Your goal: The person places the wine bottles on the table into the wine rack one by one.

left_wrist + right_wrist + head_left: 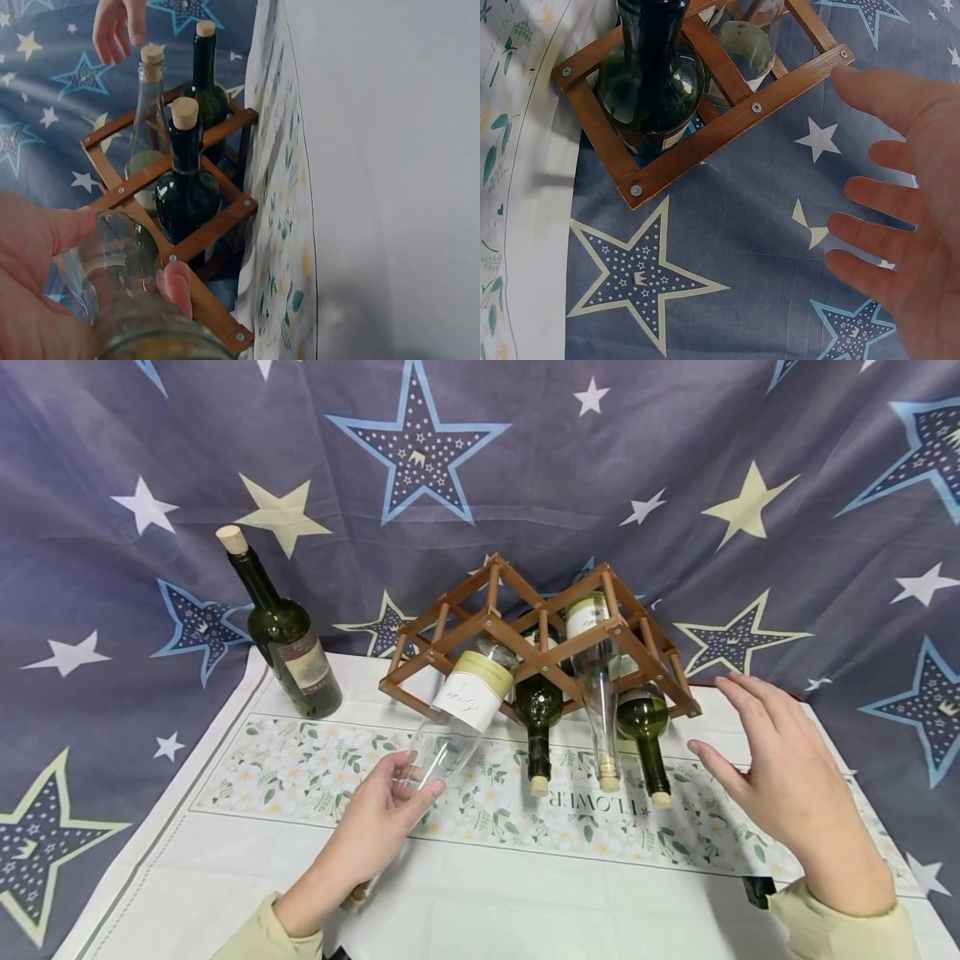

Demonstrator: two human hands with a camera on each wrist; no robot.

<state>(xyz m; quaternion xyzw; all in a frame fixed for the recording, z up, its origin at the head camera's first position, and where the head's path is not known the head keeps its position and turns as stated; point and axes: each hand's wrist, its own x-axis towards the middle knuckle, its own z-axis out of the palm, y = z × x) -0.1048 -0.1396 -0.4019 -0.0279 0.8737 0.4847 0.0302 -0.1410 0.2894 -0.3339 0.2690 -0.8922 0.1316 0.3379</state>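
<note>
My left hand (367, 827) grips a clear glass wine bottle (472, 693) around its shoulder and neck, thumb on one side and fingers on the other. The bottle slants, corked neck towards me, and its white and yellow-green labelled base end reaches into the left opening of a brown wooden wine rack (543, 668). Beside the rack's right end, my right hand (795, 785) is held with fingers spread and nothing in it; the right wrist view shows its thumb (877, 94) right at the rack's corner.
Seated in the rack, necks forward, are a dark green bottle (538, 702), a clear bottle (600, 685) and another green bottle (643, 718). A corked green bottle (292, 643) stands at the back left. A star-patterned curtain (525, 460) hangs behind the white, flower-printed tablecloth (300, 777).
</note>
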